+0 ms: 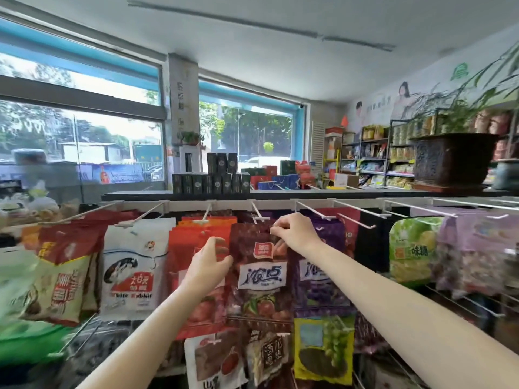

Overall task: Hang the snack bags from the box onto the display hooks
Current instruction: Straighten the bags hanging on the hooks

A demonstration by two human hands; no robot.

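The right hand (295, 230) pinches the top edge of a dark red snack bag (259, 273) just under the tip of a white display hook (257, 211) on the top rail of the rack (280, 204); whether the hole is already on the hook I cannot tell. The left hand (209, 266), fingers loosely curled, touches the bag's left edge. Neighbouring hooks already carry many bags, so the hanging looks well along (the box is out of view, so what remains is unknown). Behind the rack's top edge stand dark cartons (210, 178), large windows (81, 136) and stocked shelves (393, 158).
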